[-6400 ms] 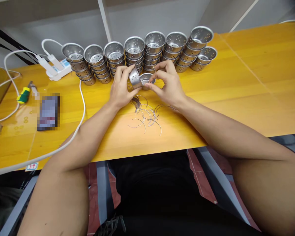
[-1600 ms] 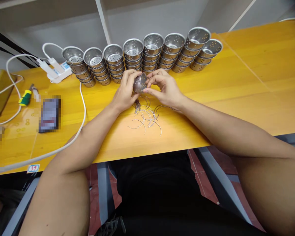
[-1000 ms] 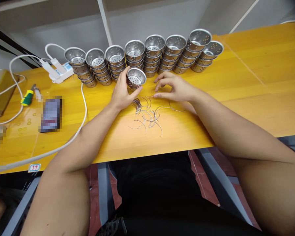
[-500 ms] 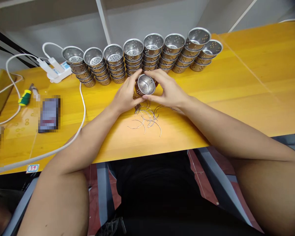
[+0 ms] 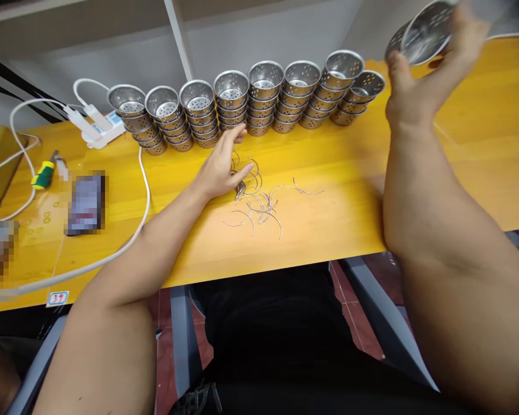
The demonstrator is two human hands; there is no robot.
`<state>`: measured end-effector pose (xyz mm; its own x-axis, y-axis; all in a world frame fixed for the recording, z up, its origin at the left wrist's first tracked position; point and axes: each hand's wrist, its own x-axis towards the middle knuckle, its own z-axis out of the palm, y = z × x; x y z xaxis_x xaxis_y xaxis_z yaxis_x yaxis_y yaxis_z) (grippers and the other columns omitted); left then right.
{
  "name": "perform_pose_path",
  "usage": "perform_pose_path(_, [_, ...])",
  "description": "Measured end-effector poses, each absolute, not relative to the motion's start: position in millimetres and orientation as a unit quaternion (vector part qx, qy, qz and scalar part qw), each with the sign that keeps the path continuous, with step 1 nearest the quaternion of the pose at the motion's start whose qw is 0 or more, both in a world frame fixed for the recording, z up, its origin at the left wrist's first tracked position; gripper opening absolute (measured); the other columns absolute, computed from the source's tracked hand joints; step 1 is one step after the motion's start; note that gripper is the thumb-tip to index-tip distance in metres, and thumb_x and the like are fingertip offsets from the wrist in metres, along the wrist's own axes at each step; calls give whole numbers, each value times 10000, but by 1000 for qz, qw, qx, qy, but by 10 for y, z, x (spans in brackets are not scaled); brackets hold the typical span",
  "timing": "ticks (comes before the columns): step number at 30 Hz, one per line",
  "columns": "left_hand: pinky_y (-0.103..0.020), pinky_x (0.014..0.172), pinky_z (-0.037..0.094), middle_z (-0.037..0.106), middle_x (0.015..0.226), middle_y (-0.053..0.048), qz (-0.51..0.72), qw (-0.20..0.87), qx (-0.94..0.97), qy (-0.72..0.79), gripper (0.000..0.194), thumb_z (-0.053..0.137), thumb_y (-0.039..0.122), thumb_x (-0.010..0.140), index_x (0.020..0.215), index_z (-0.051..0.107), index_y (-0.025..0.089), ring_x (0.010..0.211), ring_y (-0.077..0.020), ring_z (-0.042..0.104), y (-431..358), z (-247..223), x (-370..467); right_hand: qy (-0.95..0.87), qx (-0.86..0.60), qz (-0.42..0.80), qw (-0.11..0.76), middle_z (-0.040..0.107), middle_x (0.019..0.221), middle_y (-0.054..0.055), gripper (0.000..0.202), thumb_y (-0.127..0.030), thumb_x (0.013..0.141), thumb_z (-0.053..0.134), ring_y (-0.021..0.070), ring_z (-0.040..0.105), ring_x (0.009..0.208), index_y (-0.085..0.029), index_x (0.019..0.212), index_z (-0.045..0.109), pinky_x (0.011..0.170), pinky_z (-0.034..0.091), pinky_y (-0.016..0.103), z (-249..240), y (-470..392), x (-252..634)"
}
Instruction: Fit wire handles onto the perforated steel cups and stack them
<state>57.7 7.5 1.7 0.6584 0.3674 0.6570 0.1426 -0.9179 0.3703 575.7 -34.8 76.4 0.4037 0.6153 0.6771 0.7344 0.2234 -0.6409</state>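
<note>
At the upper right, my right hand (image 5: 432,86) is raised with a perforated metal cup (image 5: 428,34) gripped between thumb and fingers. The cup is tilted and a little blurred by motion. My left hand (image 5: 220,167) rests over the yellow table with thumb and fingers apart, holding nothing. Beside and partly under it lies a loose pile of thin curved metal wires (image 5: 259,202). Behind the left hand, stacks of the same perforated cups (image 5: 231,92) form a long row.
To the left are a phone (image 5: 85,204), a green-and-yellow screwdriver (image 5: 44,174) and a white power strip (image 5: 101,131) with plugs. Its white cable (image 5: 146,196) runs across the table (image 5: 328,225) and over my left forearm. A numbered label (image 5: 57,298) marks the front edge.
My right hand has carried the cup from the middle up to the far right. My left hand has let go of it and stayed near the wires.
</note>
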Motion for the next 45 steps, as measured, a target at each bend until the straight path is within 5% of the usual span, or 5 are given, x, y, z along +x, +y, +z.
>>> perform_pose_path(3, [-699, 1457, 582, 645, 1807, -188, 379, 146, 901, 152, 987, 584, 893, 1197, 1950, 244, 354, 1603, -407, 772, 62, 22, 566, -490, -681, -93, 536, 651, 1565, 212, 591, -76, 956, 1067, 381, 592, 1600, -178, 1499, 856, 1450, 409, 559, 620, -278, 5629])
perform_pose_path(13, [-711, 1485, 545, 651, 1771, -179, 363, 163, 905, 148, 936, 653, 745, 1198, 1947, 266, 340, 1602, -411, 739, 74, -5, 541, -474, -741, -48, 474, 561, 1677, 223, 107, -165, 1182, 922, 265, 562, 1678, -170, 1282, 960, 1474, 367, 423, 612, -336, 5175])
perform_pose_path(27, [-723, 1496, 548, 650, 1768, -203, 345, 153, 912, 163, 926, 644, 762, 1207, 1932, 278, 318, 1617, -419, 738, 17, 82, 519, -488, -746, -32, 452, 548, 1672, 191, 120, -239, 1162, 926, 305, 543, 1654, -194, 1271, 904, 1464, 368, 468, 589, -315, 5247])
perform_pose_path(37, [-712, 1503, 584, 695, 1760, -200, 356, 152, 903, 188, 874, 685, 787, 1204, 1891, 439, 305, 1611, -415, 776, -36, 113, 536, -528, -694, -93, 480, 503, 1716, 229, 781, -38, 809, 1043, 380, 460, 1666, -243, 1534, 838, 1453, 350, 566, 551, -336, 5311])
perform_pose_path(45, [-769, 1591, 444, 601, 1872, -210, 396, 114, 885, 216, 818, 547, 858, 1213, 1825, 525, 315, 1828, -465, 578, 145, 329, 372, -555, -584, -173, 566, 539, 1472, 205, 557, 85, 771, 684, 435, 515, 1618, -329, 1085, 483, 1423, 338, 677, 750, -398, 5152])
